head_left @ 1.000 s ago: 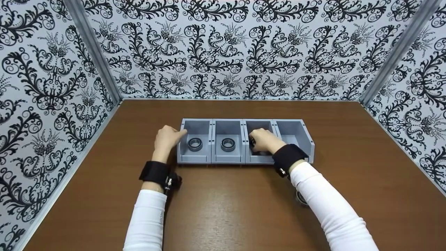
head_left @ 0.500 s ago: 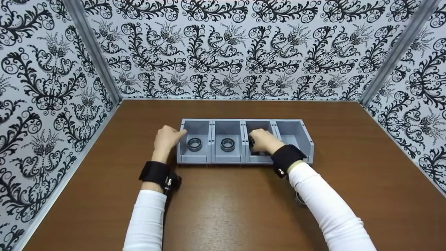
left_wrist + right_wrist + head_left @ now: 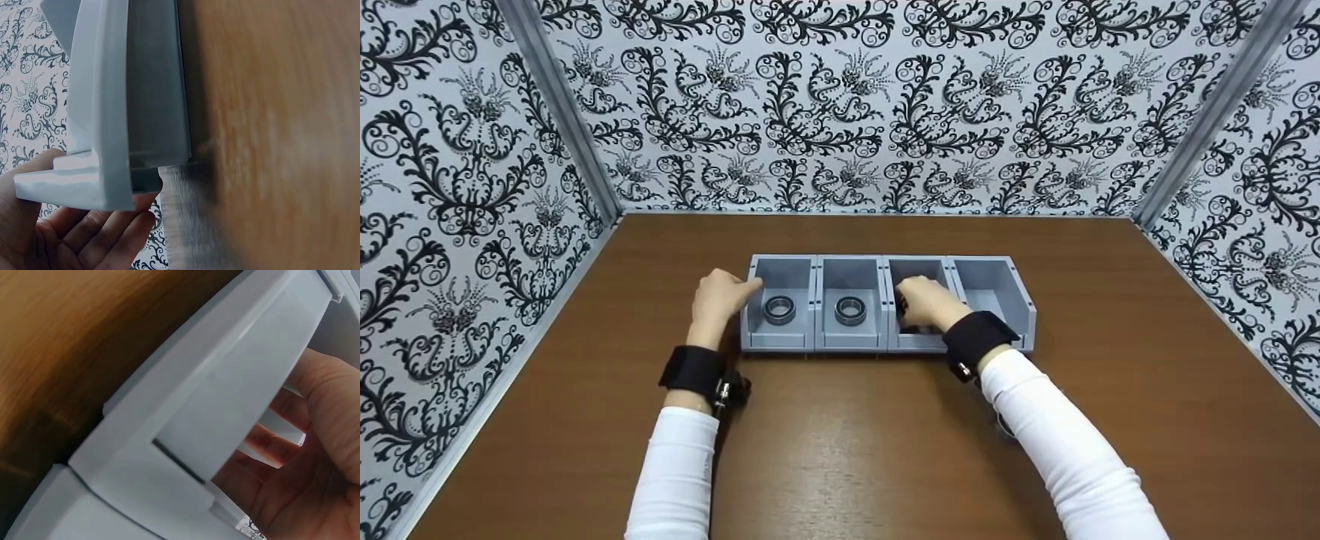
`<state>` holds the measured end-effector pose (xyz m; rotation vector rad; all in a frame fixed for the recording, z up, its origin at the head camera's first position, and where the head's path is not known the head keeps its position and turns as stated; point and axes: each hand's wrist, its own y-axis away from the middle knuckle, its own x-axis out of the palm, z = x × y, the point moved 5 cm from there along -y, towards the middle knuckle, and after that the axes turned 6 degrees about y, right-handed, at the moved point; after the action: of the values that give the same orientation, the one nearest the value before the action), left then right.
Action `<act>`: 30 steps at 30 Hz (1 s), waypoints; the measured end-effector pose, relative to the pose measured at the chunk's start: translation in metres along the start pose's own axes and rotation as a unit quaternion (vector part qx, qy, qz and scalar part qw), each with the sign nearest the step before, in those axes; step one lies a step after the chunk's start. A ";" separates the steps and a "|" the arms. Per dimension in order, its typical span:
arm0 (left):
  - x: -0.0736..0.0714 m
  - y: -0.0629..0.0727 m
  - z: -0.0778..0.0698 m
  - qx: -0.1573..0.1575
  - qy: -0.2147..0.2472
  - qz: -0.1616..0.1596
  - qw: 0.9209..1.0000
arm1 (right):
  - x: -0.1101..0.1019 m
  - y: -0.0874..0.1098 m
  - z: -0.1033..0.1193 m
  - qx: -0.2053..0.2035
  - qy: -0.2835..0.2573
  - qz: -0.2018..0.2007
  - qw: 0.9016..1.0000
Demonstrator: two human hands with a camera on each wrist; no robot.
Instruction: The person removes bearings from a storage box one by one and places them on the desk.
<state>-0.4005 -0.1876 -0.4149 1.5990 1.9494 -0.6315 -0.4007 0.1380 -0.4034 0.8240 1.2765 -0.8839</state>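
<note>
A row of joined grey bins [image 3: 851, 343] stands on the table. One bearing [image 3: 779, 321] lies in the leftmost bin and another bearing [image 3: 850, 321] in the second. My left hand [image 3: 720, 304] pinches the row's outer left wall; in the left wrist view its thumb is on one side and its fingers on the other. My right hand [image 3: 928, 301] reaches into the third bin with bent fingers, gripping a dark bearing [image 3: 901, 303] that is mostly hidden under the hand. In the right wrist view, the bin's front wall [image 3: 242, 382] covers the fingertips.
Another bearing [image 3: 1003, 428] lies on the brown table [image 3: 825, 450], mostly hidden by the right sleeve. The rightmost bin [image 3: 986, 281] shows a bare floor. Patterned panels [image 3: 840, 112] enclose the table at the back and sides.
The right forearm has shifted slightly left, covering more of the bearing on the table. Both hands otherwise stay in place.
</note>
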 end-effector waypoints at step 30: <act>-0.001 0.003 0.000 -0.003 0.000 -0.007 1.000 | -0.002 -0.001 -0.003 0.000 -0.003 0.002 1.000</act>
<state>-0.3974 -0.1881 -0.4143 1.5841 1.9622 -0.6305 -0.4025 0.1403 -0.4021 0.8236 1.2697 -0.8819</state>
